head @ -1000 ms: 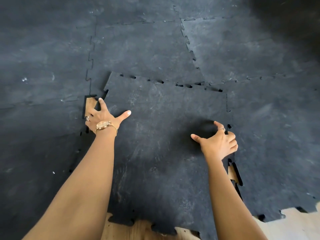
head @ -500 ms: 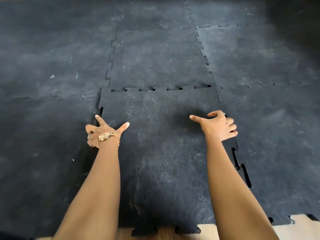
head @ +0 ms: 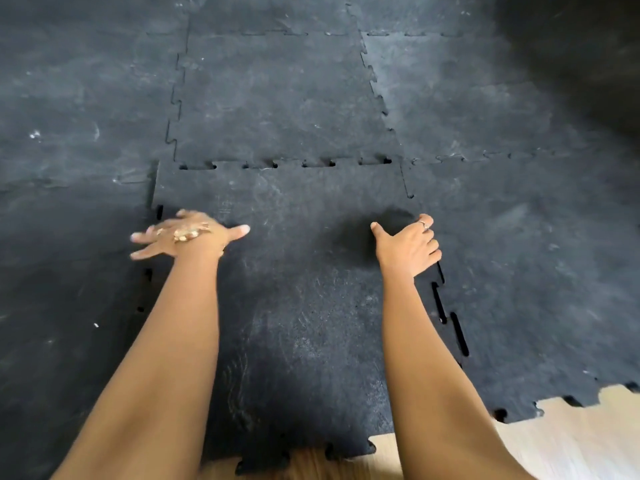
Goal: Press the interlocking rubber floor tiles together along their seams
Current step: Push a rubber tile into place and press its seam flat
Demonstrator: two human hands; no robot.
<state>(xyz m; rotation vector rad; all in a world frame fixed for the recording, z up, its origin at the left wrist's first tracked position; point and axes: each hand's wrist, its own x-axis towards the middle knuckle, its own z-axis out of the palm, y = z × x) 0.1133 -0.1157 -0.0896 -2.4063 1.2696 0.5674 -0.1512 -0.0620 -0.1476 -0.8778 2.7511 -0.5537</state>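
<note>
A loose black rubber tile (head: 298,306) lies in the middle of the mat, between laid tiles. My left hand (head: 187,235), blurred, lies flat with fingers spread across the tile's left seam (head: 152,271). My right hand (head: 408,247) has its fingers curled over the tile's right edge, thumb pointing inward. The far seam (head: 287,163) shows small dark gaps between the tabs. The right seam (head: 459,334) below my right hand has long open slots. Both forearms cross the tile.
Laid black tiles surround the loose one: beyond it (head: 277,98), to the right (head: 536,271) and to the left (head: 69,289). Bare wooden floor (head: 571,438) shows at the bottom right, past the tiles' toothed near edges.
The loose tile has dropped flat and slid into line with its neighbours; the wood gap at its left corner is covered. My left hand has flattened onto the left seam.
</note>
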